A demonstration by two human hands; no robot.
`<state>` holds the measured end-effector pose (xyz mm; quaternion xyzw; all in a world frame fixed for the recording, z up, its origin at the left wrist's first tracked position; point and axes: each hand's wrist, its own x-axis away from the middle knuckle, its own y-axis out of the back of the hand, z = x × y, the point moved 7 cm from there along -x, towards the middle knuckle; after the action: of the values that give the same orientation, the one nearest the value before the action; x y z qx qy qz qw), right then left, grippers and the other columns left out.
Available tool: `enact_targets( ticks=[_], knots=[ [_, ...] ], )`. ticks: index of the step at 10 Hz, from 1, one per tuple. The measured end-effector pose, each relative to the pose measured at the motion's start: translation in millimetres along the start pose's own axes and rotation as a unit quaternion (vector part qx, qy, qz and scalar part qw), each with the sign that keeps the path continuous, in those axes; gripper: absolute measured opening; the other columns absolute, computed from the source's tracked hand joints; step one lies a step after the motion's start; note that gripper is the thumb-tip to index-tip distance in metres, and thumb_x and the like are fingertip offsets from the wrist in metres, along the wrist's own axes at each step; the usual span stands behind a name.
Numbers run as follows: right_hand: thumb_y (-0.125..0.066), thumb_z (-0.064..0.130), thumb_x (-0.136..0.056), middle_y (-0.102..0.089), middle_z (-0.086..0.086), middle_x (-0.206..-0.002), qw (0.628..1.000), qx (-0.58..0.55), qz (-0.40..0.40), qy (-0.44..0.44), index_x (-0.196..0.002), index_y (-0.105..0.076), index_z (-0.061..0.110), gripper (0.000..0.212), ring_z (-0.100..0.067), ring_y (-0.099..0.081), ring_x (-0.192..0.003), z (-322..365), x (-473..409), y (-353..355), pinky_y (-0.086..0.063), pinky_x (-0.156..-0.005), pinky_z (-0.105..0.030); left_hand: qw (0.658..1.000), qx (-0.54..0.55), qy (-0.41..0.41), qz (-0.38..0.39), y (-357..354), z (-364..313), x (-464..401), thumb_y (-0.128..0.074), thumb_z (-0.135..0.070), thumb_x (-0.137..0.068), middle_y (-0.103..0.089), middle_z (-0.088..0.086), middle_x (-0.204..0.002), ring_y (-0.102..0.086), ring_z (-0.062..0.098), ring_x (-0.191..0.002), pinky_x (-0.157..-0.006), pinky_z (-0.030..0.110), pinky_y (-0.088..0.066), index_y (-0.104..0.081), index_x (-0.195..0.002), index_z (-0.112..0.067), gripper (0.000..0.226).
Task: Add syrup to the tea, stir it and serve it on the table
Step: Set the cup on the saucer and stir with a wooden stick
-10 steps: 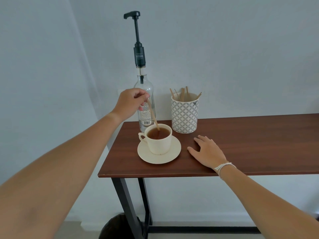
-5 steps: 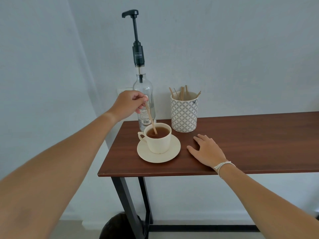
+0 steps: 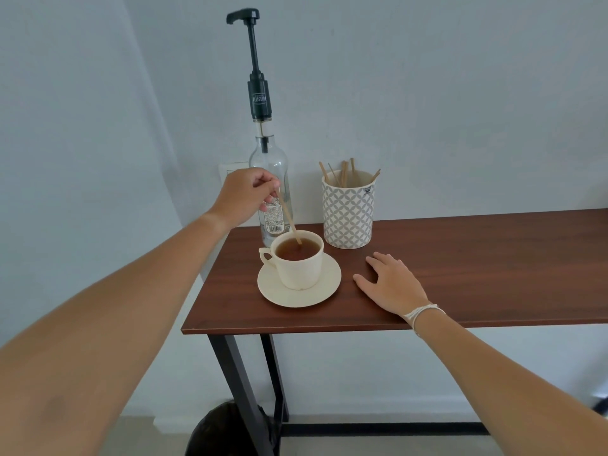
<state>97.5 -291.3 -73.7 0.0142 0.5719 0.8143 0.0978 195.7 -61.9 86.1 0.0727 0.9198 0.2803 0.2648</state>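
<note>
A cream cup (image 3: 301, 269) of brown tea stands on a cream saucer (image 3: 325, 289) near the left end of the dark wooden table (image 3: 477, 274). My left hand (image 3: 246, 195) hovers above and left of the cup, pinching a thin wooden stir stick (image 3: 289, 218) whose lower end dips into the tea. Right behind the cup stands a clear glass syrup bottle (image 3: 269, 159) with a tall black pump. My right hand (image 3: 391, 283) lies flat on the table to the right of the saucer, fingers spread, holding nothing.
A patterned grey-and-white holder (image 3: 348, 215) with several wooden sticks stands behind the saucer against the wall. The table's left edge is just past the saucer. Black metal legs (image 3: 240, 390) and a dark round object (image 3: 223, 429) sit below on the floor.
The stick's tip has shifted inside the cup as my left hand moved slightly. My right hand has stayed flat on the table.
</note>
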Motion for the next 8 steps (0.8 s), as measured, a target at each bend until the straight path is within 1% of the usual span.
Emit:
enact_targets(
  ticks=[1, 2, 3, 5, 7, 8],
  knots=[
    [-0.040, 0.052, -0.092, -0.027, -0.004, -0.156, 1.000, 0.001, -0.001, -0.001, -0.144, -0.035, 0.015, 0.064, -0.023, -0.019, -0.146, 0, 0, 0, -0.012, -0.119, -0.035, 1.000, -0.014, 0.004, -0.003, 10, 7, 1, -0.055, -0.012, -0.092, -0.064, 0.001, -0.075, -0.059, -0.007, -0.052, -0.050, 0.009, -0.049, -0.067, -0.100, -0.001, 0.018],
    [-0.040, 0.052, -0.092, -0.027, -0.004, -0.156, 1.000, 0.001, 0.000, -0.001, -0.145, -0.034, 0.016, 0.064, -0.023, -0.018, -0.146, 1, -1, 0, -0.012, -0.119, -0.035, 1.000, -0.021, 0.009, 0.002, 19, 12, 3, -0.056, -0.013, -0.092, -0.065, 0.000, -0.074, -0.059, -0.008, -0.052, -0.051, 0.009, -0.050, -0.067, -0.097, -0.004, 0.015],
    [-0.039, 0.052, -0.093, -0.027, -0.004, -0.156, 1.000, 0.004, 0.001, -0.001, -0.145, -0.034, 0.016, 0.064, -0.022, -0.019, -0.146, 1, 0, 1, -0.012, -0.118, -0.035, 0.999, -0.004, 0.024, 0.022, 22, 13, 4, -0.057, -0.014, -0.091, -0.066, 0.000, -0.074, -0.060, -0.007, -0.052, -0.053, 0.011, -0.052, -0.067, -0.095, -0.007, 0.012],
    [-0.040, 0.052, -0.092, -0.028, -0.003, -0.156, 1.000, 0.002, -0.001, -0.003, -0.144, -0.035, 0.016, 0.063, -0.022, -0.019, -0.145, 1, 1, 1, -0.012, -0.118, -0.036, 0.995, 0.055, 0.054, 0.063, 8, 10, 4, -0.059, -0.014, -0.090, -0.066, 0.004, -0.077, -0.062, 0.001, -0.057, -0.058, 0.016, -0.055, -0.066, -0.095, -0.005, 0.013],
    [-0.039, 0.051, -0.093, -0.027, -0.003, -0.156, 1.000, 0.001, 0.000, -0.003, -0.145, -0.034, 0.016, 0.063, -0.022, -0.019, -0.146, 2, 1, 2, -0.013, -0.119, -0.036, 0.997, 0.059, 0.034, 0.038, -11, 1, 1, -0.058, -0.013, -0.091, -0.064, 0.002, -0.073, -0.061, -0.004, -0.053, -0.055, 0.013, -0.053, -0.066, -0.097, -0.003, 0.014],
    [-0.040, 0.051, -0.093, -0.027, -0.003, -0.156, 1.000, -0.005, 0.000, -0.003, -0.145, -0.034, 0.016, 0.063, -0.022, -0.018, -0.146, 1, 1, 1, -0.012, -0.119, -0.036, 0.998, 0.048, 0.023, 0.016, -10, 0, -2, -0.057, -0.013, -0.091, -0.064, 0.000, -0.072, -0.061, -0.005, -0.053, -0.054, 0.012, -0.052, -0.065, -0.094, -0.005, 0.011]
  ],
)
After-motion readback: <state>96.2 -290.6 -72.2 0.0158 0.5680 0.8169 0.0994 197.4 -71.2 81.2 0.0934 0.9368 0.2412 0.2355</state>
